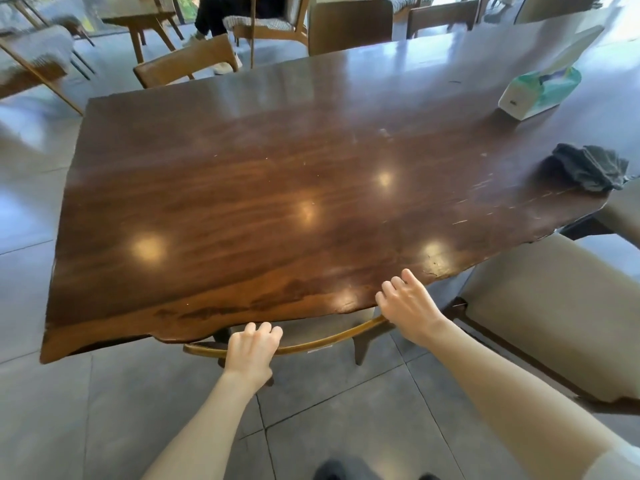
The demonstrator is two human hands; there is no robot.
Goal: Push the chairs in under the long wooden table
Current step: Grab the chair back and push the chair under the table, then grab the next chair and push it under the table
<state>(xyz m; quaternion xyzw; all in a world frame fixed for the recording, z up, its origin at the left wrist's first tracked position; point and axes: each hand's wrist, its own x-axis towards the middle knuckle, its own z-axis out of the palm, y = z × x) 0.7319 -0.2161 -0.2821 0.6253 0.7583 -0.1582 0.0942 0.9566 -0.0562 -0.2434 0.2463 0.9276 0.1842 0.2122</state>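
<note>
The long dark wooden table [277, 174] fills the middle of the head view. A wooden chair sits under its near edge, with only the curved backrest [311, 344] and two legs showing. My left hand [252, 351] rests on the backrest's left part, fingers curled over the rail. My right hand [407, 303] lies at the backrest's right end, against the table edge, fingers spread. A beige upholstered chair [554, 306] stands at the right, partly under the table. Two more chair backs [187, 60] [349, 26] show along the far side.
A tissue box [540, 88] and a crumpled dark cloth [592, 166] lie on the table's right part. Other tables, chairs and a seated person's legs [211, 19] are at the back. Grey floor tiles [329, 427] spread below me.
</note>
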